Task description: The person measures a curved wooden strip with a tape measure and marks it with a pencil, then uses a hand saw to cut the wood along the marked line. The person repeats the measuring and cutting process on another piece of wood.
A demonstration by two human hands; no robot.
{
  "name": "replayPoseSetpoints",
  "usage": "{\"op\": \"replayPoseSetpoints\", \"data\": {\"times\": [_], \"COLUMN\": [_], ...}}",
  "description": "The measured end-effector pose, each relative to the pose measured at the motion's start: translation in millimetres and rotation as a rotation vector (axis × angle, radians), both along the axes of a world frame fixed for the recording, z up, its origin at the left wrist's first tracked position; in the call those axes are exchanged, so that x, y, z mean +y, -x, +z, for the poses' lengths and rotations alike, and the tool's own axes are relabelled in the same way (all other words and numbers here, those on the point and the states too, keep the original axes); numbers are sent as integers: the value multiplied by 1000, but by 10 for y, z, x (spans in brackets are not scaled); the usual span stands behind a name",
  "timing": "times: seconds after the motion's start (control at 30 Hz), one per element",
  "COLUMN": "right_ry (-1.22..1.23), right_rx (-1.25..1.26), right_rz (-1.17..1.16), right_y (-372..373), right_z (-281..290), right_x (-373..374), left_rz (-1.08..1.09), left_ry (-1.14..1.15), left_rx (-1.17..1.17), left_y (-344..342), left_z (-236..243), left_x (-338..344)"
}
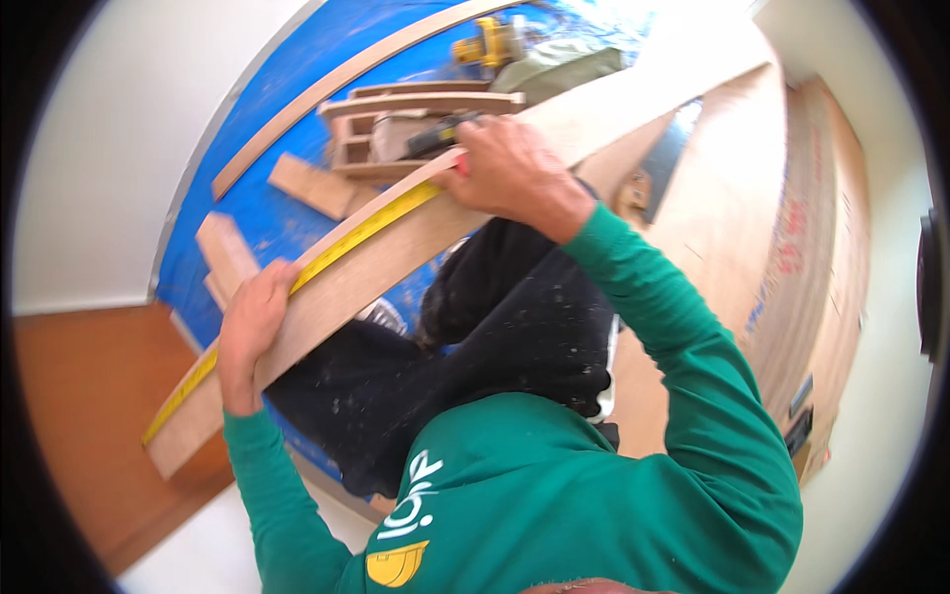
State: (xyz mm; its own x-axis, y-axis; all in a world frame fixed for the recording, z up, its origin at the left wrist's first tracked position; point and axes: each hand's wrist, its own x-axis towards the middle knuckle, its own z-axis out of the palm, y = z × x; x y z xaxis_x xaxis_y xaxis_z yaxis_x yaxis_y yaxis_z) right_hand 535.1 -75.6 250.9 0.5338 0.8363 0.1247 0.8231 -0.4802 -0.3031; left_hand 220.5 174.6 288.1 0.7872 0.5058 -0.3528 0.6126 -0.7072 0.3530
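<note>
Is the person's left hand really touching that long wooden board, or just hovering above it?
Touching. The head view shows the left hand lying across the wooden board, over the yellow measuring tape, with no gap visible.

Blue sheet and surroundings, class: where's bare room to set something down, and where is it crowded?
Bare: brown floor between the wall and the held board's left end; plywood right of the handsaw. Crowded: the blue sheet around the wooden frame, offcut and yellow power tool.
</note>
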Motion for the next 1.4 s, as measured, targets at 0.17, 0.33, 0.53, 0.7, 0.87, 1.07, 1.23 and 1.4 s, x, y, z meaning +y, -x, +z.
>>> {"op": "replayPoseSetpoints", "data": {"times": [0.17,0.33,0.53,0.7,0.87,1.07,1.23,1.4], "right_ry": [9,-5,-104,-159,-210,-532,-619,-797], "right_rx": [37,32,-18,4,82,219,348,532], "right_rz": [-14,-14,-10,9,-59,-227,-265,-172], "right_y": [19,31,26,56,94,172,216,312], "right_z": [45,60,-63,-91,-94,-96,-49,-87], "right_x": [-47,-49,-71,-126,-267,-458,-619,-671], "left_rz": [-135,-307,-162,-161,-170,-193,-207,-221], "left_ry": [-352,-463,-431,-480,-490,-536,-577,-633], "left_rx": [-372,-438,-423,-420,-423,-422,-402,-389], "left_y": [-330,-930,-1218,-1223,-1291,-1307,-1314,-1301], "left_z": [-36,-360,-704,-787,-805,-793,-813,-858], "left_x": [-483,-1537,-1894,-1856,-1842,-1830,-1834,-1832]}}
